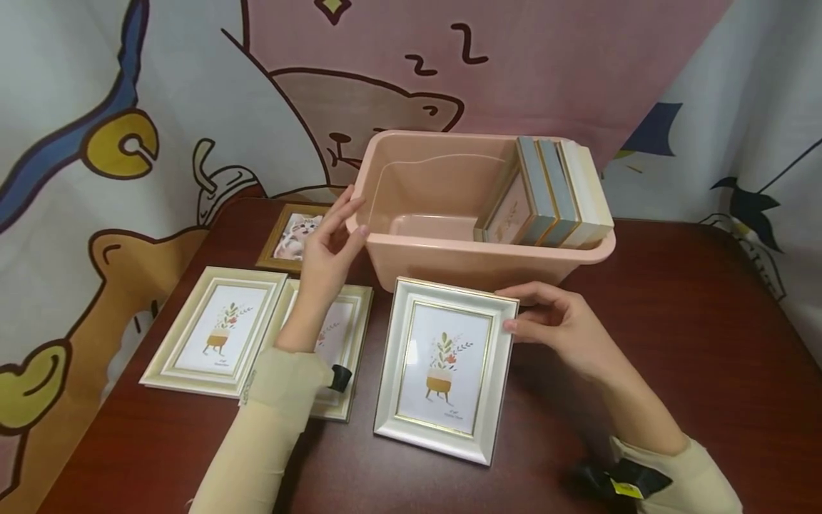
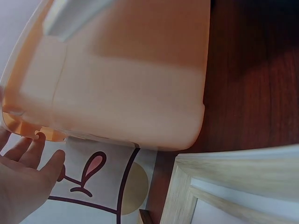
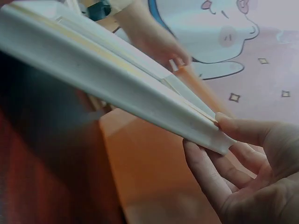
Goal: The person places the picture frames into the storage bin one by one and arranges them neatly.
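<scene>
My right hand (image 1: 565, 327) pinches the upper right corner of a white picture frame (image 1: 507, 357), thumb on the front and fingers behind. The frame tilts above the table in front of a pink plastic bin (image 1: 462, 268), its plant picture facing up. In the right wrist view the frame (image 3: 117, 88) shows edge-on between thumb and fingers. My left hand (image 1: 327, 253) holds the bin's rim at the front left corner. Several picture frames (image 1: 546, 193) stand on edge at the bin's right end. In the left wrist view, the left fingertips (image 2: 39, 137) are right at the bin's rim.
Two cream picture frames lie on the table at left, one cream frame (image 1: 215, 332) fully visible, the other partly under my left forearm. A brown-framed cat picture (image 1: 298, 235) lies behind them. A cartoon-printed curtain (image 1: 514, 78) hangs behind the dark red table (image 1: 700, 321).
</scene>
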Demonstrator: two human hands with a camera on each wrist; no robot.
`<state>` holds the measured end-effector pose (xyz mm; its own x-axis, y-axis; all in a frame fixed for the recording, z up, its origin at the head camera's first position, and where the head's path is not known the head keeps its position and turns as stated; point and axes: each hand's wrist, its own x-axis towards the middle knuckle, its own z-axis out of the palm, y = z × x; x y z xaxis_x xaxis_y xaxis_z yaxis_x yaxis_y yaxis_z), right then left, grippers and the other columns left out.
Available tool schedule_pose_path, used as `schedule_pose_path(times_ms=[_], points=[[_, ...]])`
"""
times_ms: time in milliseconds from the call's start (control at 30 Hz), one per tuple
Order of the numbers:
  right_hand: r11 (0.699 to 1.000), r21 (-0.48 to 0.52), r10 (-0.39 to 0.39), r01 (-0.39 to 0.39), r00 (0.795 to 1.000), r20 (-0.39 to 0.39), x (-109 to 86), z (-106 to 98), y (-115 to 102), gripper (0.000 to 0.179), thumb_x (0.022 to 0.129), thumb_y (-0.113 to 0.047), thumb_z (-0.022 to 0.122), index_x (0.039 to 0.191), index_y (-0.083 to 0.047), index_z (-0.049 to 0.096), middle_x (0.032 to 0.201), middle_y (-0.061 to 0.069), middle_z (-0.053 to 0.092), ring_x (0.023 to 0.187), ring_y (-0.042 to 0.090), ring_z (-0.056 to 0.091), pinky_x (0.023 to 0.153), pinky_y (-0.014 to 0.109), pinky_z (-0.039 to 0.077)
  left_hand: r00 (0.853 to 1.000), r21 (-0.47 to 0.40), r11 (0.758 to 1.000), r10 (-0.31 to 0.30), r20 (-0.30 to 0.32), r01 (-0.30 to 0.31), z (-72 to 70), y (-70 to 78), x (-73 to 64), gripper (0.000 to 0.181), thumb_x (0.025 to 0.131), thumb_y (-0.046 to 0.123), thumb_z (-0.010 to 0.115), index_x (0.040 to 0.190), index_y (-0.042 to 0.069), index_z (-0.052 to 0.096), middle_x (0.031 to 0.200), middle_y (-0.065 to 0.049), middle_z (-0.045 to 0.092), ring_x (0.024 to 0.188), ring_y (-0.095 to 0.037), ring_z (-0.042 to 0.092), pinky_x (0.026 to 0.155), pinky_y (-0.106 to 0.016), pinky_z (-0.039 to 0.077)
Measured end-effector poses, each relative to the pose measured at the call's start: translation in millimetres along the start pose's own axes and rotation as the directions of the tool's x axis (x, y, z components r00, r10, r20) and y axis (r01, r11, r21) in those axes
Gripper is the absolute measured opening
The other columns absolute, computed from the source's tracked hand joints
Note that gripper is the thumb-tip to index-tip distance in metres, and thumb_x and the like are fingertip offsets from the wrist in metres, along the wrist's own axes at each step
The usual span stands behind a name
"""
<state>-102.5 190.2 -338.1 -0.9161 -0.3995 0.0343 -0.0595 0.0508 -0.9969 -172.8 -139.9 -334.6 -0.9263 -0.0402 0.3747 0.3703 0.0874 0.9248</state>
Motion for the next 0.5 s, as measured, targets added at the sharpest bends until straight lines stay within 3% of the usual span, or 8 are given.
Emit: schedule_pose_path(times_ms=[300, 500], points=[[0.988, -0.104, -0.122, 0.112, 0.989, -0.086, -10.2, -6, -36, 0.040, 0.083, 0.012, 0.071, 0.119, -0.004, 0.069, 0.105, -0.005, 0.074, 0.083, 0.008, 0.072, 0.070, 0.023, 0.062, 1.000, 0.007, 1.000, -0.004, 0.003, 0.004, 0.3, 0.4, 0.7, 0.041, 0.097, 0.011, 0.063, 0.137, 0.006, 0.060, 0.158, 0.001, 0.044, 0.141, -0.013, 0.047, 0.112, -0.028, 0.046], [0.971, -0.118, -0.223, 0.206, 0.962, -0.160, -16.8, -12, -55, 0.045, 0.081, 0.018, 0.069, 0.122, 0.000, 0.069, 0.108, -0.003, 0.076, 0.086, 0.007, 0.072, 0.070, 0.018, 0.060, 1.000, 0.017, 1.000, -0.012, 0.004, 0.012, -0.8, 1.1, 0.4, 0.041, 0.097, 0.011, 0.062, 0.138, 0.007, 0.059, 0.157, 0.004, 0.044, 0.141, -0.012, 0.047, 0.113, -0.031, 0.046]])
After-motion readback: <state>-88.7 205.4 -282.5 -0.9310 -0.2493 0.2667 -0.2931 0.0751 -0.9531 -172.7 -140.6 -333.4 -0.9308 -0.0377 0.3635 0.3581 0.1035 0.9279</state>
